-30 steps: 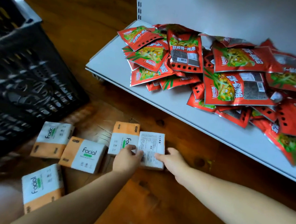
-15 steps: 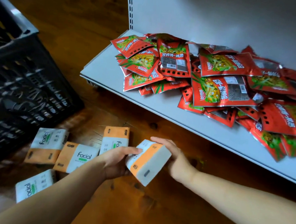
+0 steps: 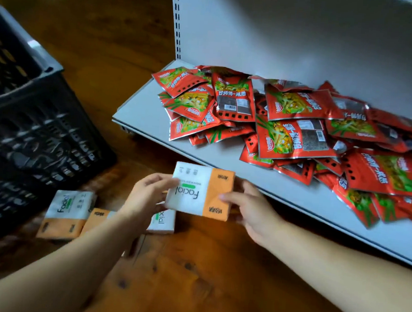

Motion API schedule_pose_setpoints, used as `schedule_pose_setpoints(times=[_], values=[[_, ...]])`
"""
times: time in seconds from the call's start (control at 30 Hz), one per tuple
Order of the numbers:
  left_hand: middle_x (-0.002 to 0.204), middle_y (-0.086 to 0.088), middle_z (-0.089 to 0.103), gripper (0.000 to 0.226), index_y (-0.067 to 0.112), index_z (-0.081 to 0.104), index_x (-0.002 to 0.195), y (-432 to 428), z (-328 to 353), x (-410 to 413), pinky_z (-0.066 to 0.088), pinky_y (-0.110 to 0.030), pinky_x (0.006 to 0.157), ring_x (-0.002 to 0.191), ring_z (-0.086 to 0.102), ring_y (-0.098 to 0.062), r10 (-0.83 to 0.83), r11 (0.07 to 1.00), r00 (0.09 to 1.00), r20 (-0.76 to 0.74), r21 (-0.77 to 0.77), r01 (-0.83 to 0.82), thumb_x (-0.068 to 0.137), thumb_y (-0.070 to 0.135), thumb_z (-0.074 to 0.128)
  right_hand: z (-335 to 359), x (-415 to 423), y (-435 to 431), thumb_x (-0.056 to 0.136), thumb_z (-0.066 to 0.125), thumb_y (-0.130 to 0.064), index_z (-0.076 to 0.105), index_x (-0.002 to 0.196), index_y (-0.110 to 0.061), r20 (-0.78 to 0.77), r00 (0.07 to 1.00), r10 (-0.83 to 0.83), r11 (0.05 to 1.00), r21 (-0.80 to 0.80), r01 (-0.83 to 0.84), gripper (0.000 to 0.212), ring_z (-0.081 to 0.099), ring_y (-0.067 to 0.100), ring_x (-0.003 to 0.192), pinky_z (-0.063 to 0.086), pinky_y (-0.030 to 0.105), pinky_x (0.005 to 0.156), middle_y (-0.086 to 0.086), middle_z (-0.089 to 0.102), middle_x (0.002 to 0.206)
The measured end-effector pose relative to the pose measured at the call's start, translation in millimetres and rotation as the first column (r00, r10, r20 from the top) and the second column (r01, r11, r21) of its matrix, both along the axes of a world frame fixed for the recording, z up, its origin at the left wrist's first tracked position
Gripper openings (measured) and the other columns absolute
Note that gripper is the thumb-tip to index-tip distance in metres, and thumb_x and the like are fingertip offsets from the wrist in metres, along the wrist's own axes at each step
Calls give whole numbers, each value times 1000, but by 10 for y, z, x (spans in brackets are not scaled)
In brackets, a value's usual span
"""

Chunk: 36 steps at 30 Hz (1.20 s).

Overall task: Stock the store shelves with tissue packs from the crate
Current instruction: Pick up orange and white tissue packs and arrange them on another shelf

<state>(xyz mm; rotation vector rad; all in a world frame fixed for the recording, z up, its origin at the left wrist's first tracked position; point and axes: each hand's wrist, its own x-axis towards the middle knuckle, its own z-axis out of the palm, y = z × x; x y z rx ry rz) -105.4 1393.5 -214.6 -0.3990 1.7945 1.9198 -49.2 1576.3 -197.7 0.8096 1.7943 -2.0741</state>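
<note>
A white and orange tissue pack [image 3: 198,192] marked "Facial" is held above the wooden floor, just in front of the white shelf [image 3: 144,112]. My left hand [image 3: 146,196] grips its white end and my right hand [image 3: 250,207] grips its orange end. More tissue packs lie on the floor below: one [image 3: 68,213] at the left, one [image 3: 97,217] partly hidden by my left forearm, and one [image 3: 162,222] under the held pack. The black crate [image 3: 31,129] stands at the left.
Several red snack bags [image 3: 287,127] lie piled over the middle and right of the shelf. The shelf's left front corner is bare. A perforated upright [image 3: 176,19] and white back panel rise behind it.
Both hands have lifted the tissue pack off the floor, turned it face up and raised it toward the shelf edge. The camera view has shifted, so the floor packs sit lower left.
</note>
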Motion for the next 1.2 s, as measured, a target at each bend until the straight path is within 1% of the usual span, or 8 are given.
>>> schedule_pose_setpoints(times=[0.2, 0.33, 0.47, 0.73, 0.87, 0.93, 1.07, 1.2], values=[[73, -13, 67, 16, 13, 56, 71, 150, 1006, -287, 45, -29, 57, 56, 58, -19, -222, 964, 955, -199, 101, 245, 64, 17, 69, 1081, -113, 314, 83, 58, 0, 49, 102, -23, -257, 955, -149, 988, -4, 153, 31, 65, 13, 67, 49, 26, 55, 0, 67, 86], [51, 1, 56, 20, 14, 51, 66, 372, 1788, -421, 40, -15, 43, 41, 49, -7, -200, 961, 910, -364, 106, 254, 78, 6, 65, 1817, -69, 363, 82, 56, 3, 53, 94, -21, -421, 878, -227, 973, -70, 219, 27, 66, 13, 59, 55, 33, 56, 1, 67, 79], [66, -10, 53, 20, 16, 55, 65, 480, 2457, -493, 39, -19, 48, 53, 46, -16, -213, 947, 853, -477, 113, 299, 82, 8, 61, 2450, -64, 385, 78, 58, 4, 54, 93, -18, -545, 784, -296, 950, -82, 301, 26, 66, 12, 68, 56, 26, 56, 2, 67, 82], [73, -7, 66, 8, 15, 68, 75, 1102, 3349, -404, 54, -32, 68, 59, 59, -10, -168, 949, 709, -685, 82, 305, 83, 16, 67, 3253, 143, 854, 84, 54, -1, 57, 89, -15, -606, 635, -479, 847, -130, 515, 15, 65, 16, 63, 54, 35, 61, 3, 69, 71], [61, -1, 60, 20, 18, 64, 63, 1675, 3467, -296, 53, -37, 74, 62, 56, -14, -247, 942, 683, -688, -3, 337, 79, 6, 65, 3261, 256, 1379, 84, 55, -6, 57, 105, -11, -555, 600, -576, 779, -151, 608, 21, 66, 14, 52, 50, 26, 43, 8, 67, 79], [62, -3, 59, 17, 18, 64, 61, 1935, 3450, -190, 47, -33, 68, 63, 51, -17, -322, 923, 651, -688, -75, 377, 77, 12, 65, 3224, 274, 1629, 84, 56, -8, 56, 107, -11, -507, 599, -619, 743, -130, 657, 23, 64, 12, 48, 47, 24, 43, 7, 66, 76], [57, -2, 48, 11, 11, 64, 71, 2298, 3304, -29, 33, -25, 54, 52, 40, -18, -445, 888, 589, -675, -249, 386, 79, 17, 60, 3125, 245, 1999, 87, 56, -8, 58, 84, -10, -387, 698, -602, 757, 1, 654, 4, 61, 13, 44, 48, 25, 44, -1, 65, 50], [54, 1, 49, 13, 15, 56, 69, 2470, 3104, 1, 27, -18, 37, 41, 38, -10, -490, 871, 610, -622, -372, 321, 82, 12, 57, 3048, 149, 2156, 85, 64, -12, 59, 84, -9, -358, 784, -507, 785, 183, 592, 6, 66, 20, 65, 52, 30, 54, 7, 70, 72]])
